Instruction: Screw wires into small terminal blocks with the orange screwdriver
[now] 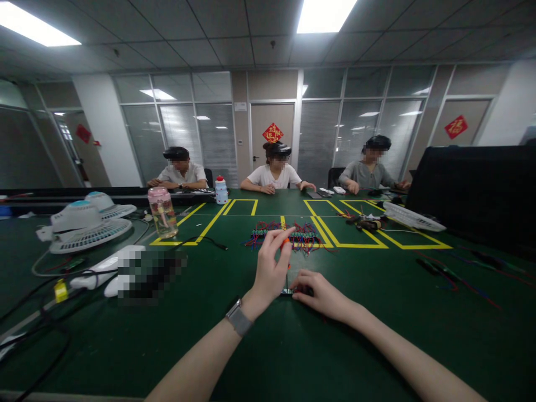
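My left hand (268, 265) is closed around a thin screwdriver (288, 267) with orange on its handle. The screwdriver stands upright, its dark shaft pointing down at a small light-coloured piece (286, 291) on the green table. Whether the tip touches that piece is too small to tell. My right hand (316, 293) rests on the table just right of the shaft, fingers curled over the piece and something dark; the fingers hide most of it. Beyond my hands lies a row of small green circuit boards (307, 234) with red and blue wires.
Yellow tape (360, 245) marks the green table. Left are white fans (90, 234), a pink-lidded bottle (162, 212) and black cables (46, 318). Right lie a white fan (414, 216), wired boards (438, 269) and a black screen (473, 195). Three people sit opposite.
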Motion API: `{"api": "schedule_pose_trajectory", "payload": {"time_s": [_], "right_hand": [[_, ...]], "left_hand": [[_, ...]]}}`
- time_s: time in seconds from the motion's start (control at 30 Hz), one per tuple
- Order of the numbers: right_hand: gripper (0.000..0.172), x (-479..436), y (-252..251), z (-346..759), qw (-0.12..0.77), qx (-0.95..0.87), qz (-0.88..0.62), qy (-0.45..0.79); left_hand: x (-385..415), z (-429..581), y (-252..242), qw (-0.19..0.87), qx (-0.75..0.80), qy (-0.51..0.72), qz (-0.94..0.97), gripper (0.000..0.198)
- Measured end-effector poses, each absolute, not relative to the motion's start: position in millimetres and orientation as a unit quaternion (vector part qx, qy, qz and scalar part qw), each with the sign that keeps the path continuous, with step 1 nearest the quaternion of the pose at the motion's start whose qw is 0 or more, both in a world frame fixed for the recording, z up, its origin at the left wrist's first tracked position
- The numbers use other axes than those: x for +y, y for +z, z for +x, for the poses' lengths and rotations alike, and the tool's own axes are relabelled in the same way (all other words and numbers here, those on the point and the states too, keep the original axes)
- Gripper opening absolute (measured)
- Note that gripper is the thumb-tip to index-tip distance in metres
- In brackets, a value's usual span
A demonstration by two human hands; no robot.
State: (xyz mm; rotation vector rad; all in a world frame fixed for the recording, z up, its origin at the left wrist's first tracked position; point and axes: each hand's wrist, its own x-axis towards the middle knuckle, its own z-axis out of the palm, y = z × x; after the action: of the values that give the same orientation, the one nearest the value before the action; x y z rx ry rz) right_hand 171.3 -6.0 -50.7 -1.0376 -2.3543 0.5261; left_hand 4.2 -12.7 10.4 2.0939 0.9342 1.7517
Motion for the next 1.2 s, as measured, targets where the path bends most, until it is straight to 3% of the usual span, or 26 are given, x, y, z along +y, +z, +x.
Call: {"api": "schedule_pose_trajectory", "payload": {"time_s": [0.1, 0.27, 0.47, 0.7, 0.87, 1.07, 1.2], "right_hand": [[0.011, -7.0, -49.3, 171.5, 0.252, -0.867, -0.383, 0.194], [0.011, -6.2, -49.5, 171.5, 0.253, -0.868, -0.382, 0.192], [0.010, -3.4, -52.1, 172.4, 0.257, -0.867, -0.381, 0.193], [0.011, -4.0, -52.7, 172.6, 0.260, -0.865, -0.383, 0.193], [0.012, -1.7, -54.9, 171.8, 0.279, -0.854, -0.384, 0.215], [0.012, 0.9, -59.5, 172.5, 0.297, -0.843, -0.381, 0.237], [0.012, 0.9, -59.4, 172.2, 0.294, -0.845, -0.381, 0.233]], "left_hand": [[-12.3, 4.6, 10.7, 0.149, 0.308, 0.604, 0.719, 0.031], [-13.9, 4.6, 11.6, 0.105, 0.328, 0.613, 0.711, 0.016], [-12.5, 3.2, 12.9, 0.144, 0.311, 0.596, 0.726, 0.032], [-13.4, 2.1, 13.4, 0.070, 0.336, 0.589, 0.732, 0.020], [-12.7, 3.4, 11.3, 0.110, 0.321, 0.583, 0.738, 0.035], [-12.1, 4.0, 10.8, 0.092, 0.340, 0.602, 0.717, 0.021], [-12.3, 2.9, 10.5, 0.122, 0.333, 0.593, 0.723, 0.028]]}}
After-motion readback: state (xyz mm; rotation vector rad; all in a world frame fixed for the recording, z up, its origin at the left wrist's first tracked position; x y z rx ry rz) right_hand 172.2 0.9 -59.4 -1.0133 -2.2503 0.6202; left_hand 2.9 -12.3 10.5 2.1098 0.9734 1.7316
